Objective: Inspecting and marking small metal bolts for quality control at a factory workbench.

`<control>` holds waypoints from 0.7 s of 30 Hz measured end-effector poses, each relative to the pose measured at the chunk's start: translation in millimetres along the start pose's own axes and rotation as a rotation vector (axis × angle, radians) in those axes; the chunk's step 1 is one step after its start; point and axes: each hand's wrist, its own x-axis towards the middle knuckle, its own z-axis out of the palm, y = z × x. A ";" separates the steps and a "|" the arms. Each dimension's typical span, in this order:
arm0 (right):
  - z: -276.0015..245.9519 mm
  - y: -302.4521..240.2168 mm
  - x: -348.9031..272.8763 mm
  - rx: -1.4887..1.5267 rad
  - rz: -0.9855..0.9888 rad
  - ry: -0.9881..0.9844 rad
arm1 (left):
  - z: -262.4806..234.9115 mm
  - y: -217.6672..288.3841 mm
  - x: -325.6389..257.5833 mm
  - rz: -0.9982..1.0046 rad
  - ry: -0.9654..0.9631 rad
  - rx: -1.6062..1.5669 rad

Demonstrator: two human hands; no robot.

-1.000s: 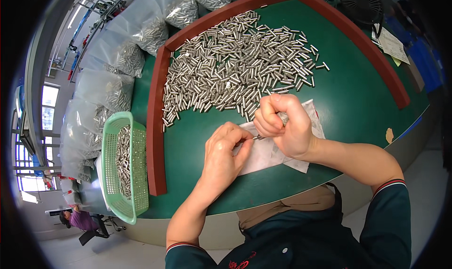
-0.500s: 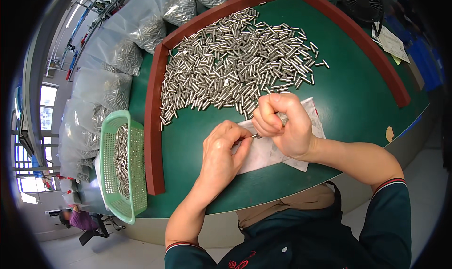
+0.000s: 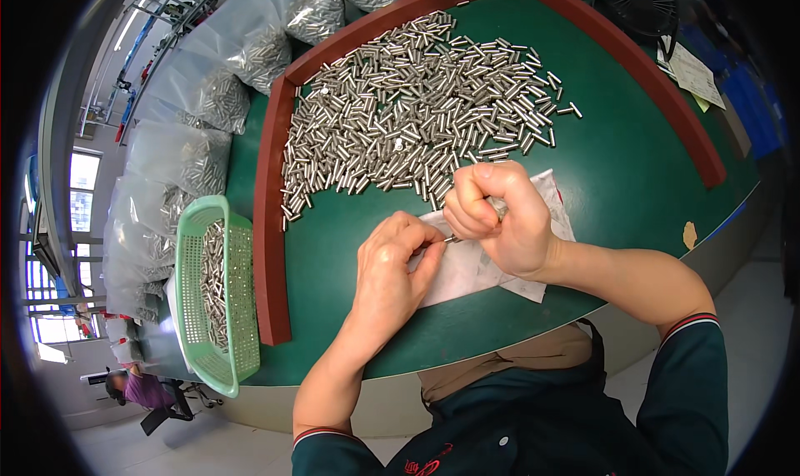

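My left hand (image 3: 392,268) and my right hand (image 3: 500,217) meet over a white cloth (image 3: 483,263) on the green table (image 3: 633,167). Between their fingertips is a small metal pin (image 3: 452,239); the left fingers pinch one end. My right hand is curled into a fist around a bundle of metal pins, whose ends show at its top. Just beyond the hands lies a large heap of loose metal pins (image 3: 417,109) on the green surface.
A dark red raised rim (image 3: 271,226) borders the table on the left and far side. A green plastic basket (image 3: 212,293) with pins in it hangs off the left edge. Clear bags of pins (image 3: 208,92) are stacked at the far left. A black fan (image 3: 642,1) stands at the far right.
Both hands stay over the white cloth with only small finger movements; the left fingertips remain at the pin held out from the right fist.
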 end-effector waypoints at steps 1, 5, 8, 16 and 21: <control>0.4 0.2 -0.3 0.001 -0.003 0.002 | 0.0 -0.1 -0.1 -0.001 -0.001 -0.001; 0.8 0.3 -1.0 -0.033 -0.018 0.010 | 0.4 -0.3 0.5 0.007 0.003 0.005; 0.6 1.3 -0.7 -0.048 -0.021 -0.003 | 1.0 -1.4 1.6 -0.002 -0.010 0.002; 2.6 5.0 -1.8 -0.191 -0.098 -0.035 | 0.7 1.0 5.1 -0.013 -0.003 0.009; 0.9 6.3 -4.1 -0.230 -0.118 -0.044 | -2.1 4.8 5.3 -0.020 -0.014 0.016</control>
